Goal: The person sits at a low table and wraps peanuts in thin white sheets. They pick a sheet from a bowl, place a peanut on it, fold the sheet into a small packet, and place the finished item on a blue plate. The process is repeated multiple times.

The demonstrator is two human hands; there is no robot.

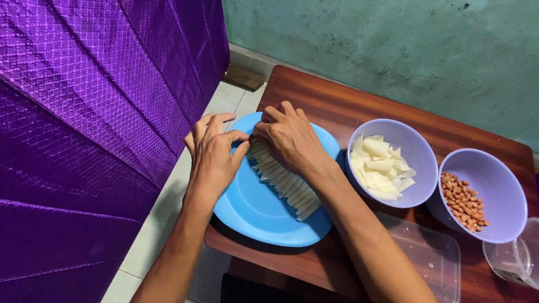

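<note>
Both hands at far end of roll row (283,182) on blue plate (252,216). Left hand (213,154) pinched narrow on a roll; right hand (286,137) fingertips pressing same spot. Looks like a fresh roll being placed; next needs tucking flush against row. Wrapper bowl (418,151), peanut bowl (499,185) to right on worktop (337,101).

Right of centre sit my two lilac bowls on the dark wooden table (337,101) — the nearer lilac bowl (418,148) filled with pale wrapper pieces (379,168), the farther lilac bowl (502,185) holding peanuts (463,202). A clear plastic box (429,255) lies lower right, a clear cup (516,258) at the frame's right edge. Purple cloth (95,112) fills the left — a green wall (393,45) spans the top
</note>
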